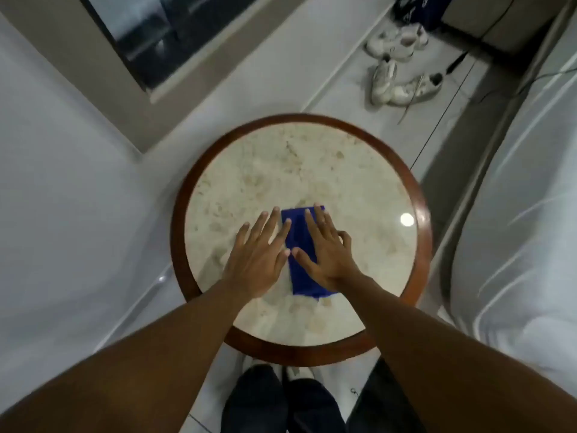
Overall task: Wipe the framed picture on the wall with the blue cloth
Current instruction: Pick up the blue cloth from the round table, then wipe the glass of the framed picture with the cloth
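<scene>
Where the table (187, 210) holds it, blue cloth (298, 232) half hidden under flat, spread hands (left (260, 254), right (326, 253)).

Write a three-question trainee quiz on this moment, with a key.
1. True or false: the blue cloth lies folded on the round table.
2. Which hand covers more of the cloth: A) left hand, B) right hand?
3. Fill in: the framed picture hangs on the wall, not yet ____.

Key: 1 true; 2 B; 3 wiped.
</scene>
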Demonstrator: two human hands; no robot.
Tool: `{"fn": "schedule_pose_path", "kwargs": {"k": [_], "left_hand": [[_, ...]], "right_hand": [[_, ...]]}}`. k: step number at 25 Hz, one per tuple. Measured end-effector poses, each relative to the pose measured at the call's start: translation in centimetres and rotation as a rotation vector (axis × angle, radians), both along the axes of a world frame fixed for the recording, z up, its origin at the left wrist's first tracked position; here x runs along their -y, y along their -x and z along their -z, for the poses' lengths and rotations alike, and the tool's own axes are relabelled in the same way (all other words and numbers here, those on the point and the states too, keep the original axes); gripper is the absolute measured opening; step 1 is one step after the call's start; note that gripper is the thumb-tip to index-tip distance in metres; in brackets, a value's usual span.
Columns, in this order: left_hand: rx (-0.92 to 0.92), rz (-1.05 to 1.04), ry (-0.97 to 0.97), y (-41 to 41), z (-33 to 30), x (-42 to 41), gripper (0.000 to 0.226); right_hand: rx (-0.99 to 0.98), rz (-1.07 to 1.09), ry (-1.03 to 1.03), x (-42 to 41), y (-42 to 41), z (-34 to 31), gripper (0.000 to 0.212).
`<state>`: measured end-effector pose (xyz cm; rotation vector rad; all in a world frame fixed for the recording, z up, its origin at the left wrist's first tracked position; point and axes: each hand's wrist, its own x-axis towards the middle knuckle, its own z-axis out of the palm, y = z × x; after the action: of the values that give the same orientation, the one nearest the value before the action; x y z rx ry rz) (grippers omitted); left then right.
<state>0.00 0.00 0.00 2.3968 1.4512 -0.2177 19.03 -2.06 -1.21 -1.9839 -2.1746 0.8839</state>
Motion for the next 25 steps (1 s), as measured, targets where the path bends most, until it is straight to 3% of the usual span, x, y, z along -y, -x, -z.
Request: {"fn": "schedule_pose_path", "kwargs": {"k": [6,13,18,22,25], "left_hand": [[0.012,-0.018,-0.088,0.6,7.8,-1.7,0.067],[-0.031,0.01,-0.073,-0.2,4.3,-3.3,0.07],[0.093,0.009,-0.178,1.3,-5.0,-4.2,0.067],[0.231,-0.078,-0.335,5.3,-18.3,-4.2,0.061],[0.223,-0.12,-0.485,9.1,-29.8,-4.0,0.059]], "right_hand": [[0.297,0.045,-0.262,0.5,2.4,7.8,0.079],[0.15,0.145,-0.248,-0.3,3.5,5.2,0.054],[-0.299,0.402,-0.297,-2.3,7.0,-3.5,0.053],[-0.5,0.378,-0.411,-4.3,10.6,-16.6,0.043],[-0.634,0.311,-0.58,-5.4,13.9,-27.5,0.039]]}}
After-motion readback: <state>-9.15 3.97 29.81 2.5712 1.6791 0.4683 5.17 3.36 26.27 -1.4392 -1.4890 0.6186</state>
